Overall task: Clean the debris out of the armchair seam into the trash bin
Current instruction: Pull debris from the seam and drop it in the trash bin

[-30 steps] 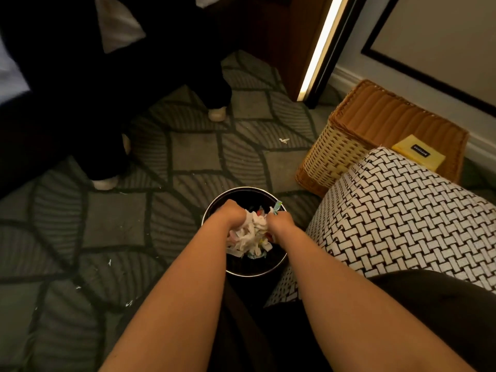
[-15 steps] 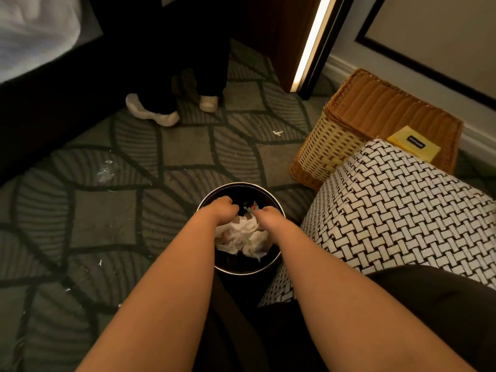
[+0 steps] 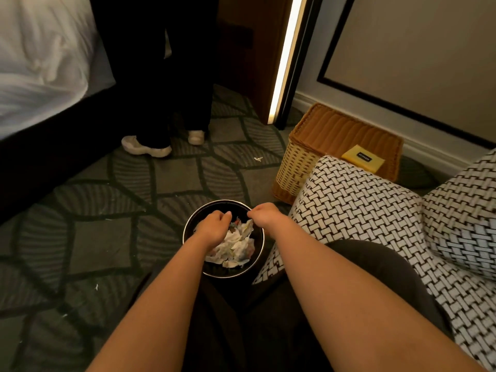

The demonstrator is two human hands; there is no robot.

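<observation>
— Since half a second ago, both hands are coming up off the paper wad [image 3: 239, 244]. It is lying loose in the bin [image 3: 212, 208] now, no longer squeezed between them.

— Where are they hanging?

— My left hand [image 3: 214, 228] is hovering over the bin's left half, partly covering the wad. My right hand [image 3: 264, 217] is hanging over the far right rim, just beside the armchair [image 3: 362, 210].

— And the fingers?

— My right fingers [image 3: 253, 213] are curling in with the tips together, and nothing is showing between them. My left fingers [image 3: 222, 217] are curling downward too. Whether they are touching paper, I cannot tell.

— Where is the bin standing?

— It is standing on the carpet [image 3: 107, 237], right at the armchair's front corner.

— Anything else around?

— A few white scraps [image 3: 258, 158] are lying on the carpet. A wicker basket [image 3: 335, 130] is standing behind the armchair, and a yellow card [image 3: 363, 158] is lying on its lid. Someone in dark trousers and pale shoes [image 3: 146, 149] is standing by the bed [image 3: 40, 63].
</observation>
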